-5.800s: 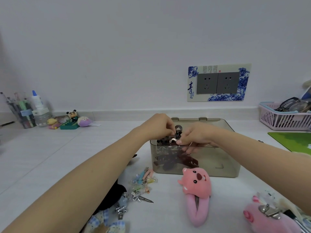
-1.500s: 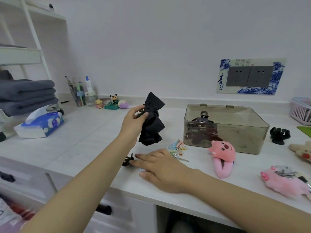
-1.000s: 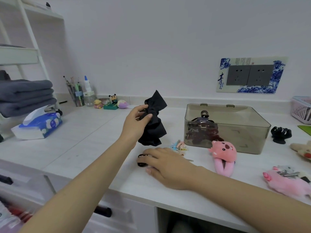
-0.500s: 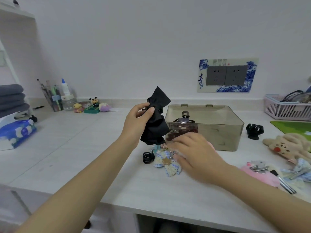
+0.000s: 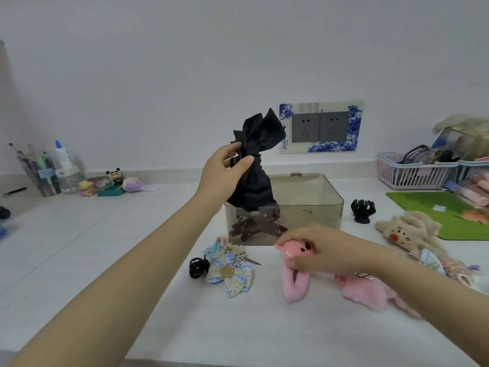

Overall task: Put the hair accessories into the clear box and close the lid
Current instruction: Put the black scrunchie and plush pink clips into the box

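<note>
My left hand (image 5: 225, 176) grips a large black fabric bow (image 5: 255, 165) and holds it upright over the left end of the clear box (image 5: 309, 207). The box stands open-topped on the counter with dark brown claw clips (image 5: 254, 226) inside. My right hand (image 5: 325, 247) is closed on the head of a pink plush animal clip (image 5: 295, 271) lying in front of the box. A blue checked bow with a star (image 5: 230, 274) and a small black claw clip (image 5: 197, 266) lie to the left of it.
A second pink plush clip (image 5: 365, 290), a beige plush clip (image 5: 407, 229) and several small clips lie at the right. A black claw clip (image 5: 363, 210) stands beside the box. A pink basket (image 5: 412, 173), green mat (image 5: 444, 213), pen holder (image 5: 42, 170) and figurines (image 5: 111, 181) line the back.
My left hand has carried the black bow rightward to above the box. My right hand moved from the small clips to the pink plush clip and closed on it.
</note>
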`<state>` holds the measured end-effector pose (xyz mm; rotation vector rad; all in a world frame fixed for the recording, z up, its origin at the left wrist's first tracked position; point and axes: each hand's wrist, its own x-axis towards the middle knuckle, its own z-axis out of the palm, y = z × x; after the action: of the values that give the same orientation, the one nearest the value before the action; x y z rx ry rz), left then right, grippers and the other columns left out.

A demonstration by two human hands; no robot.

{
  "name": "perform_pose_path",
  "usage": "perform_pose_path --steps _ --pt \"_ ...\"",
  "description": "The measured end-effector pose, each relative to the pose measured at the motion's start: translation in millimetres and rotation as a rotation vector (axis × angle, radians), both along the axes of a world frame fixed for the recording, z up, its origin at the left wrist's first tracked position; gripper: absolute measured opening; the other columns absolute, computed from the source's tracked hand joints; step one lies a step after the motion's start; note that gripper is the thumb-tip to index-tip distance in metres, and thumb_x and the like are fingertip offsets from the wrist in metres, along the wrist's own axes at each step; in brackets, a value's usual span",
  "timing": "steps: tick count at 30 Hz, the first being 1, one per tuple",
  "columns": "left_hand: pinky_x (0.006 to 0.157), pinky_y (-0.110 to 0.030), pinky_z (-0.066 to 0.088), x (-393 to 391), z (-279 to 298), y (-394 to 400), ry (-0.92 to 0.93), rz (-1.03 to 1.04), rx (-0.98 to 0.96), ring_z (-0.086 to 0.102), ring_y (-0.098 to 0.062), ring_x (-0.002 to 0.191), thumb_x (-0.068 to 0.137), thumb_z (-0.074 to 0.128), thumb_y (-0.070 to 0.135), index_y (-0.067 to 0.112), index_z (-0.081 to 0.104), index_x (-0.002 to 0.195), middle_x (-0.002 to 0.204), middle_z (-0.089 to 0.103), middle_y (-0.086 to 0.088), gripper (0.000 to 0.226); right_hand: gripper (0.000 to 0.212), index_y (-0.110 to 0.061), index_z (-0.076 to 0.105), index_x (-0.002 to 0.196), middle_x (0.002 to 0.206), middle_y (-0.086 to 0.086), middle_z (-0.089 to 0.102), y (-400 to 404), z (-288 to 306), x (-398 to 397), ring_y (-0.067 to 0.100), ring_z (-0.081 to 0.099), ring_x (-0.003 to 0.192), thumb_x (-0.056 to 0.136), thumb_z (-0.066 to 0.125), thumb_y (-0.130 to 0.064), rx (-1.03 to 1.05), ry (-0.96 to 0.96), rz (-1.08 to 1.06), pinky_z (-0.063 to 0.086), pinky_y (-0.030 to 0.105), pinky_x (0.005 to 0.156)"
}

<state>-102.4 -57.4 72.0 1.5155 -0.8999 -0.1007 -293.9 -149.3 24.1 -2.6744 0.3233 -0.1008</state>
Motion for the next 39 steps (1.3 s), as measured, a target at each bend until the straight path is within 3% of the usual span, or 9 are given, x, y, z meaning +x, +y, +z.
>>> perform_pose_path --steps 2,6,11,14,19,25,31,35,39 --pt "0.103 -0.032 0.044 -2 9 -21 -0.020 -0.061 0.029 0.055 -0.013 0.119 0.084 0.066 0.026 0.021 0.060 0.119 0.125 0.061 0.002 0.035 0.030 -0.038 0.060 0.110 0.100 -0.018 0.059 -10 5 -6 0.005 0.059 0.094 0.081 0.065 -0.035 0.067 -0.127 -0.031 0.046 0.015 0.077" --pt "0.090 -0.017 0.045 -11 25 -64 -0.055 -0.230 0.110 0.059 -0.013 0.108 0.083 0.068 0.014 0.023 0.067 0.100 0.110 0.064 -0.002 0.018 0.024 -0.046 0.058 0.099 0.095 -0.019 0.062 -43 27 -22 -0.008 0.059 0.073 0.080 0.066 -0.033 0.249 -0.413 -0.202 0.045 0.006 0.063" --pt "0.104 -0.031 0.040 -7 27 -105 -0.324 -0.319 0.482 0.057 -0.014 0.111 0.082 0.067 0.009 0.020 0.070 0.100 0.113 0.065 0.002 0.021 0.028 -0.039 0.059 0.108 0.098 -0.013 0.062 -83 37 -33 0.008 0.063 0.077 0.080 0.064 -0.038 0.326 -0.629 -0.450 0.049 0.020 0.063" --pt "0.103 -0.030 0.036 -2 24 -124 -0.518 -0.342 0.720 0.053 -0.013 0.113 0.080 0.069 0.010 0.023 0.071 0.102 0.114 0.062 0.005 0.025 0.030 -0.036 0.058 0.111 0.099 -0.010 0.061 -102 32 -32 0.010 0.063 0.079 0.081 0.063 -0.038 0.369 -0.679 -0.516 0.052 0.025 0.069" --pt "0.103 -0.029 0.037 -4 10 -141 -0.534 -0.383 0.801 0.051 -0.010 0.104 0.077 0.072 0.007 0.022 0.067 0.111 0.121 0.061 0.005 0.037 0.028 -0.032 0.060 0.110 0.090 -0.012 0.059 -111 12 -26 0.010 0.061 0.077 0.082 0.064 -0.031 0.457 -0.788 -0.597 0.051 0.027 0.071" --pt "0.092 -0.029 0.043 -4 -16 -159 -0.705 -0.300 0.900 0.054 -0.020 0.112 0.074 0.076 0.013 0.018 0.067 0.109 0.118 0.061 0.000 0.037 0.025 -0.032 0.060 0.107 0.088 -0.012 0.058 -116 2 -30 0.005 0.057 0.069 0.083 0.064 -0.029 0.482 -0.818 -0.626 0.047 0.019 0.061" --pt "0.081 -0.026 0.039 -4 -28 -162 -0.724 -0.249 0.894 0.055 -0.020 0.109 0.073 0.076 0.019 0.018 0.065 0.111 0.118 0.060 -0.003 0.039 0.025 -0.030 0.060 0.105 0.084 -0.014 0.057 -123 -3 -32 0.007 0.057 0.068 0.081 0.066 -0.031 0.450 -0.792 -0.667 0.049 0.023 0.063" --pt "0.077 -0.028 0.041 -5 -28 -159 -0.850 -0.206 0.917 0.055 -0.021 0.105 0.073 0.076 0.025 0.020 0.064 0.115 0.114 0.056 -0.003 0.044 0.027 -0.031 0.059 0.105 0.088 -0.012 0.059 -127 -4 -37 0.006 0.057 0.072 0.080 0.066 -0.034 0.421 -0.779 -0.690 0.047 0.023 0.065" --pt "0.091 -0.030 0.045 -6 -21 -156 -0.770 -0.263 1.010 0.057 -0.019 0.111 0.082 0.066 0.033 0.020 0.063 0.120 0.122 0.063 0.000 0.040 0.026 -0.032 0.057 0.105 0.097 -0.005 0.059 -131 -1 -46 0.006 0.055 0.074 0.081 0.065 -0.033 0.344 -0.757 -0.700 0.040 0.020 0.057"
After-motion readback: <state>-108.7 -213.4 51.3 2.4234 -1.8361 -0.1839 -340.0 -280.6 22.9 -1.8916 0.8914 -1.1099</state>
